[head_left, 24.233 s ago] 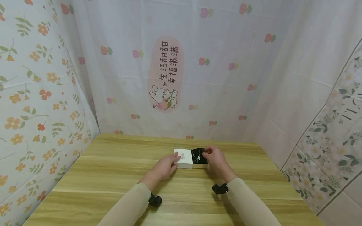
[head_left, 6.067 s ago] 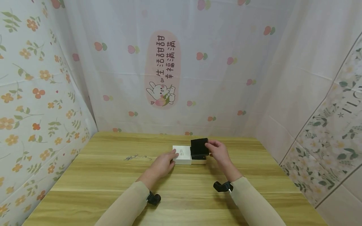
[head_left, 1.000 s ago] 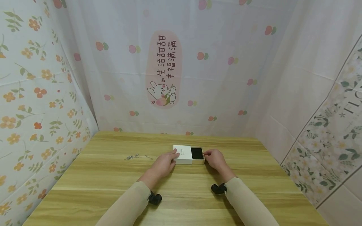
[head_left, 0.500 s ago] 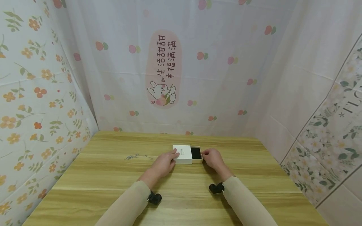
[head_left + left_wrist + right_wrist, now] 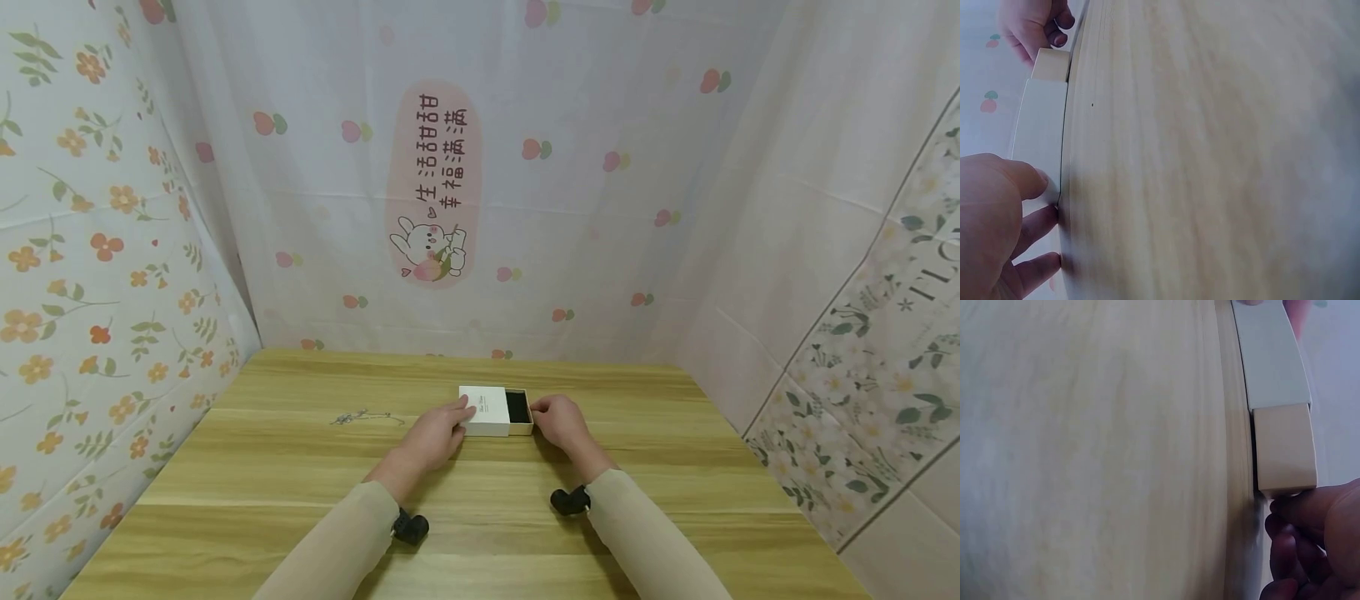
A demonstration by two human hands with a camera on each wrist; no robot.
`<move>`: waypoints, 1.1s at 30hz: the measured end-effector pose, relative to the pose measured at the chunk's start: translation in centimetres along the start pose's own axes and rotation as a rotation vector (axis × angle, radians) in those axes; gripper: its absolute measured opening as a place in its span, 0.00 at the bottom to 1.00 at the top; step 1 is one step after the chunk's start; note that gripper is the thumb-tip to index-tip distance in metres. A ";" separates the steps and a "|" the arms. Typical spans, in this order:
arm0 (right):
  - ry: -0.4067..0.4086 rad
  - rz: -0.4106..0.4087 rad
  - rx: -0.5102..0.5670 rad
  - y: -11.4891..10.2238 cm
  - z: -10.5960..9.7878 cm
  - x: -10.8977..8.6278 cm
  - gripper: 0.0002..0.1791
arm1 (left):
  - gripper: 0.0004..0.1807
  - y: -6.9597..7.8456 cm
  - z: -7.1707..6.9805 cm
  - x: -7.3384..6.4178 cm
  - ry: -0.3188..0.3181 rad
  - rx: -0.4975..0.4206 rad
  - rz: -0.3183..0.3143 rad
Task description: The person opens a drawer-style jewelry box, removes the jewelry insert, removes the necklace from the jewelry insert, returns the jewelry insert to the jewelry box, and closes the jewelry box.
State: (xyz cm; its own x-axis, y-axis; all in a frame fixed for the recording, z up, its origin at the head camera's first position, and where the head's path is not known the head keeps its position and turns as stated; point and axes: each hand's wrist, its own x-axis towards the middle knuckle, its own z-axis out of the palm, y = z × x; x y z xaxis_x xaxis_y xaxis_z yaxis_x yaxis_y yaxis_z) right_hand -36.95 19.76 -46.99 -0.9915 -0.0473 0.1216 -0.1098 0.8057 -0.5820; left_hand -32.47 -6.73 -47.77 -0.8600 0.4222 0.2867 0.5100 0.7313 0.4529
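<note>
A small white slide-out box lies on the table, its outer sleeve [image 5: 483,410] printed with dark lettering. My left hand [image 5: 433,435] grips the sleeve at its left end, as the left wrist view also shows. From the right end sticks out the cream inner tray [image 5: 1285,447], with a black lining [image 5: 517,407] inside. Against the tray's outer end press the curled fingers of my right hand [image 5: 561,421]. Left of the box lies a thin silvery jewellery chain [image 5: 367,417] with small leaf-like or flower-like parts, apart from both hands.
The wood-grain table [image 5: 480,517] carries the box and the chain. A white curtain with fruit prints [image 5: 585,208] hangs behind its far edge, and patterned cloths stand at left and right. Each wrist wears a small black camera [image 5: 411,527].
Over the last second my right hand has moved left and the tray has slid further into the sleeve. Earlier the right hand held a black pad above the tray. The left hand has stayed put.
</note>
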 end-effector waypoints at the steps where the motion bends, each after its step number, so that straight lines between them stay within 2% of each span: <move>1: 0.000 0.003 0.003 -0.1 0.1 0.0 0.11 | 0.25 0.0 0.0 0.0 -0.002 0.001 -0.001; 33: -0.028 0.001 -0.060 -1.5 1.0 0.1 0.11 | 0.25 0.3 -0.1 0.1 -0.006 0.013 -0.011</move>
State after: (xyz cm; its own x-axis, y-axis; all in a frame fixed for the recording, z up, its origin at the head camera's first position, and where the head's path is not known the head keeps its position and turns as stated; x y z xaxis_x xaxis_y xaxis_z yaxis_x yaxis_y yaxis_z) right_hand -37.00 17.95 -46.86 -0.9932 -0.0629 0.0980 -0.1057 0.8396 -0.5328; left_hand -32.36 -6.54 -47.54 -0.8655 0.4172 0.2772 0.5004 0.7424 0.4453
